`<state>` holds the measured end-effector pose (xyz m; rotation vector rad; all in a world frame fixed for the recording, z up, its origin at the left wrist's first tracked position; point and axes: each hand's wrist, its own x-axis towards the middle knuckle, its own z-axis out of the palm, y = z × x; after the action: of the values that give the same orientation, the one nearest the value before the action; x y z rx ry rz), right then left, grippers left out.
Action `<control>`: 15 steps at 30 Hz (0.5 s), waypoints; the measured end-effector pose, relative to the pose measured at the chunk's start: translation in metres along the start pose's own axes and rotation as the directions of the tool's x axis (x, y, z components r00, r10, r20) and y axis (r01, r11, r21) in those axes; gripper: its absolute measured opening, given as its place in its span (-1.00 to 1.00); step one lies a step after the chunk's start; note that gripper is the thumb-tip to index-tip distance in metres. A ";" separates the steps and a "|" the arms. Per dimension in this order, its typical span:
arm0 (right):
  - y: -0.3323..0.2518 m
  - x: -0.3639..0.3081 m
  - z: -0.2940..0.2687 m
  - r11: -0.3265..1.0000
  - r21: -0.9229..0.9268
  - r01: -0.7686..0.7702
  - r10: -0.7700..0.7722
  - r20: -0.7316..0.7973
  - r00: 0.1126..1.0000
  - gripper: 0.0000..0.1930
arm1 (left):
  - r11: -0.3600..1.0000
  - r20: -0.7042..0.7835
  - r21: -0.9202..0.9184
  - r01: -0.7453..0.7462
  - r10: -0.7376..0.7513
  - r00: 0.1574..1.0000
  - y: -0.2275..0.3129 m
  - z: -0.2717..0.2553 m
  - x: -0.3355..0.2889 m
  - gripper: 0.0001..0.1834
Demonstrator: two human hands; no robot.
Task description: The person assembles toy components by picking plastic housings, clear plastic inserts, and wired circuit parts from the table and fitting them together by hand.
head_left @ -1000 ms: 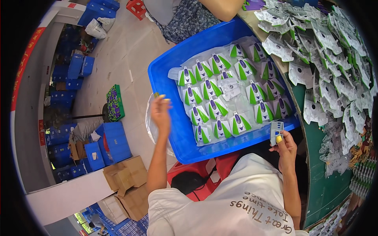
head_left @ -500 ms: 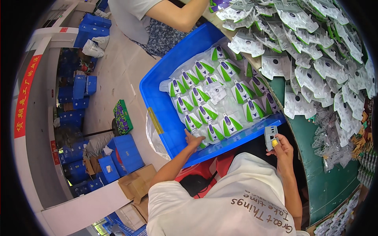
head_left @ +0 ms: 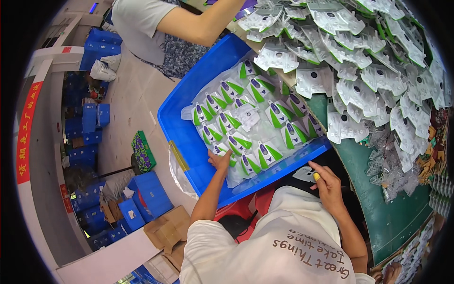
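My left hand [head_left: 219, 162] reaches into the left front corner of a blue bin [head_left: 189, 163]. Its thumb and fingers close around a white, green and purple plastic shell [head_left: 222, 149]. Similar shells [head_left: 267, 154] lie in rows there on cloudy plastic wrapping, and a plain whitish one [head_left: 247, 116] sits among them. Just outside the bin's front right corner is my right hand [head_left: 327, 185], fingers apart and nothing visibly held. Something yellow [head_left: 316, 176] covers one of its fingertips. A pale shape [head_left: 303, 174] shows on the dark area beside it; I cannot tell what it is.
Clear-white shells [head_left: 362, 94] are heaped on the green-topped table [head_left: 392, 222] at right, near small transparent parts [head_left: 385, 163]. A co-worker's arm [head_left: 198, 21] is beyond the bin. Blue crates [head_left: 151, 189], cardboard boxes [head_left: 165, 229] and a green tray [head_left: 143, 151] stand left.
The small grey plastic piece has left my right hand, whose fingers have spread. My left hand has moved slightly left and up, onto a shell. The whole view has shifted a little.
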<state>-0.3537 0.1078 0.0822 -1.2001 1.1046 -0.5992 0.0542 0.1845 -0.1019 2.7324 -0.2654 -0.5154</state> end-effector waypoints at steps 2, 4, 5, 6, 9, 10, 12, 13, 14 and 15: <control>0.004 -0.001 0.002 0.998 -0.041 0.051 -0.051 -0.012 0.999 -0.52 | 0.999 0.050 -0.021 -0.050 0.051 0.997 0.008 -0.007 -0.003 0.24; 0.002 -0.003 0.004 0.976 -0.143 0.166 -0.169 -0.006 0.986 -0.49 | 0.996 -0.026 -0.071 -0.048 0.047 0.999 0.012 -0.023 -0.004 0.23; -0.002 -0.005 0.004 0.976 -0.143 0.165 -0.168 -0.013 0.986 -0.49 | 0.991 -0.098 -0.124 -0.041 0.029 0.995 0.015 -0.032 -0.008 0.22; -0.006 -0.007 0.005 0.971 -0.175 0.163 -0.179 -0.076 0.981 -0.52 | 0.974 -0.157 -0.118 -0.194 0.174 0.972 0.014 -0.044 -0.013 0.21; 0.000 -0.009 0.003 0.999 -0.004 0.052 -0.052 -0.233 0.971 -0.75 | 0.759 -0.020 -0.172 -0.628 0.635 0.772 0.063 -0.084 -0.074 0.20; -0.001 -0.009 0.001 0.993 0.115 0.030 -0.003 -0.229 0.973 -0.78 | 0.738 0.176 -0.356 -0.574 0.656 0.734 0.091 -0.098 -0.106 0.18; -0.010 -0.006 -0.001 0.972 0.235 0.014 0.040 -0.224 0.974 -0.81 | 0.712 0.512 -0.672 -0.205 0.646 0.566 0.123 -0.113 -0.159 0.19; -0.019 -0.005 -0.002 0.957 0.283 0.063 -0.005 -0.199 0.980 -0.82 | 0.673 0.641 -0.733 0.097 0.635 0.432 0.130 -0.115 -0.178 0.23; -0.027 -0.003 -0.005 0.939 0.325 0.109 -0.050 -0.187 0.981 -0.84 | 0.632 0.733 -0.679 0.373 0.616 0.289 0.147 -0.119 -0.203 0.26; -0.036 -0.002 -0.004 0.930 0.323 0.176 -0.101 -0.234 0.967 -0.84 | 0.577 0.786 -0.533 0.618 0.608 0.111 0.161 -0.118 -0.223 0.30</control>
<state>-0.3521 0.0968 0.1165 -0.9297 1.0454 -1.0074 -0.1241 0.1258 0.1308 0.8896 -0.2015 -1.9327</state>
